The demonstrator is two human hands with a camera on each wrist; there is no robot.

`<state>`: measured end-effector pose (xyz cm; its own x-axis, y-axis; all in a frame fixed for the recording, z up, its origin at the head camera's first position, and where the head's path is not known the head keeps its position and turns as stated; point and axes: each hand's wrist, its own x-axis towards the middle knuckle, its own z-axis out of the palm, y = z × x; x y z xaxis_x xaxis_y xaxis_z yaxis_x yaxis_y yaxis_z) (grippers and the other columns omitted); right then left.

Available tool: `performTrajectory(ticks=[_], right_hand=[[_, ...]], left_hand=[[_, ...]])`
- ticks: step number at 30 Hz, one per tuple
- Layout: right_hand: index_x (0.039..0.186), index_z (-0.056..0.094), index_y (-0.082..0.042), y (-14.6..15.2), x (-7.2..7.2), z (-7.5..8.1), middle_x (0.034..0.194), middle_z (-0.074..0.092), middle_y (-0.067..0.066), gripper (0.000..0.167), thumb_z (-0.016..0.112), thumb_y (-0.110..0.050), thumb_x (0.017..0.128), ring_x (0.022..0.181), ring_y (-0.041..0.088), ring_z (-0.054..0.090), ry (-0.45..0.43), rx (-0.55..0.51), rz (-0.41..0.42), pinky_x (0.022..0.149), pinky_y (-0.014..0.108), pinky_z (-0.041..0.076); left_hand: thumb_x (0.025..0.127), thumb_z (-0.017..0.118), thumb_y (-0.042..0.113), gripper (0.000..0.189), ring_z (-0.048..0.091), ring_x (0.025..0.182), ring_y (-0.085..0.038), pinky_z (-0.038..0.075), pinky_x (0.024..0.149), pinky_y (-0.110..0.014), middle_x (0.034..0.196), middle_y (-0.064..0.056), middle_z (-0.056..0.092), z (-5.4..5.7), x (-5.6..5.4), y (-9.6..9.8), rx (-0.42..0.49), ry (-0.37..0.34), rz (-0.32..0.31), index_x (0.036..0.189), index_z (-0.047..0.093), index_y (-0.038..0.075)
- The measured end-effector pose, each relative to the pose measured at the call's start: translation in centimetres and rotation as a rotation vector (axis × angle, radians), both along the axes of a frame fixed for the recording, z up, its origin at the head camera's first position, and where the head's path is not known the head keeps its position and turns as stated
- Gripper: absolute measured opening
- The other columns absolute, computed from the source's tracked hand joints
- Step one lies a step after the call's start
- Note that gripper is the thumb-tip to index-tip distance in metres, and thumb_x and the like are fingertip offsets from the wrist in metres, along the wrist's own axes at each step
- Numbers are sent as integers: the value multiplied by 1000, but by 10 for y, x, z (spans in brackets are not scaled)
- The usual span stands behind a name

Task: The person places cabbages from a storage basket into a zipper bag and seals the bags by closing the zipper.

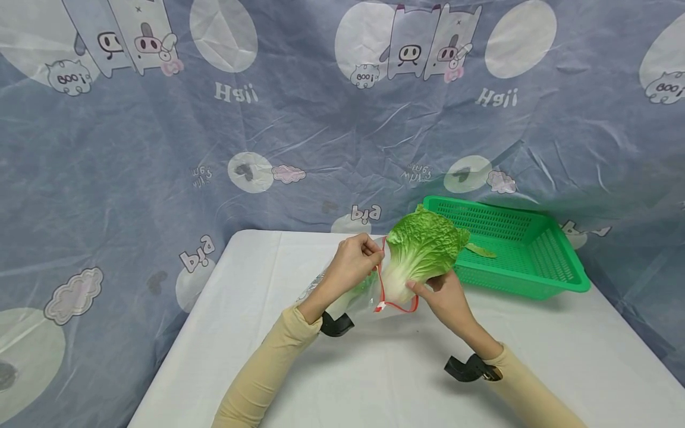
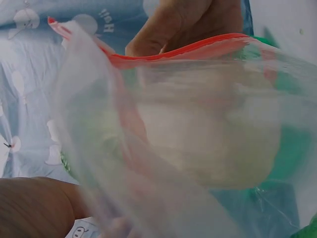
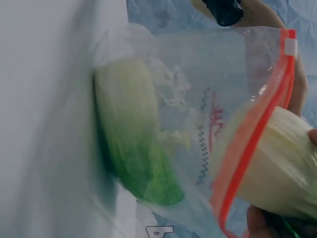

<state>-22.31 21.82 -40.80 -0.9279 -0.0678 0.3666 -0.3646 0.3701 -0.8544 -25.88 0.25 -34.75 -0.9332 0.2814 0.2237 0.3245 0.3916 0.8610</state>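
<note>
A leafy napa cabbage (image 1: 425, 244) with a white base is in my right hand (image 1: 448, 300), thumb on its pale stem. Its base sits within the mouth of a clear zip bag (image 3: 193, 64), edged by a red zip strip (image 3: 250, 144) with a white slider (image 3: 290, 47). My left hand (image 1: 353, 261) pinches the bag's rim at the far side. Deeper in the bag lies another green-and-white vegetable (image 3: 131, 129), seen through the plastic. In the left wrist view, the plastic blurs the cabbage's pale base (image 2: 208, 129).
A green perforated basket (image 1: 556, 288) stands at the back right of the white table (image 1: 385, 380), with a loose leaf (image 1: 480, 250) in it. Behind the table hangs a blue-grey patterned sheet (image 1: 299, 131). Black straps (image 1: 471, 368) circle the wrists.
</note>
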Motion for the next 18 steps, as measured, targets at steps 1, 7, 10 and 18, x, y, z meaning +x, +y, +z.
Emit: performTrajectory(ticks=[1,7,10,18], right_hand=[[135,41,-1,0,1,-2,124,56,16,59,72,-15,87,103,-8,56,-17,24,12,87,14,48],[138,38,-4,0,5,-13,129,52,17,67,75,-18,85,106,6,60,-122,78,164,88,26,53],[139,36,-4,-1,5,-15,128,51,17,70,76,-16,84,104,9,61,-123,69,231,85,25,54],[138,40,-2,2,7,-16,127,54,17,50,62,-15,94,107,-1,56,-88,123,264,85,25,52]], left_hand=[[92,62,16,7,63,56,-13,50,52,-26,75,-1,66,0,0,0,-2,1,6,87,63,11],[93,59,12,6,62,56,-12,52,53,-26,74,-3,65,0,-1,3,11,-8,25,88,62,9],[94,60,14,7,63,56,-14,54,54,-26,76,-4,65,0,-2,4,18,-18,19,89,62,8],[93,63,14,8,66,57,-19,54,55,-27,78,-5,65,1,1,5,-7,-16,12,89,62,7]])
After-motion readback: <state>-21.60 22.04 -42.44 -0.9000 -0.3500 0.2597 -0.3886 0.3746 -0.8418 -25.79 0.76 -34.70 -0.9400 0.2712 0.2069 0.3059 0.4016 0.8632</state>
